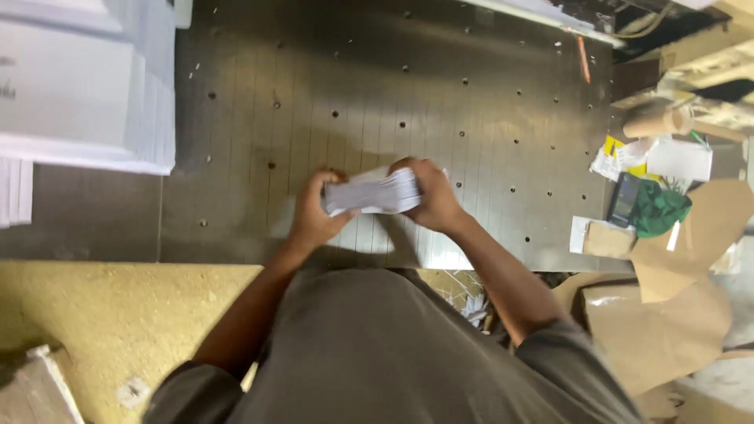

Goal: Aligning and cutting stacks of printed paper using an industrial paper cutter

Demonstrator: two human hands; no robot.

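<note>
A thick stack of white paper sheets is held on edge just above the grey metal table, near its front edge. My left hand grips the stack's left end, fingers curled over the top. At the other end, my right hand clamps the stack from above. Both forearms reach forward from my grey shirt.
Tall piles of white paper stand at the left. The table surface has rows of small holes. On the right lie brown cardboard pieces, a green cloth, a paper roll and scraps. A yellowish floor is at lower left.
</note>
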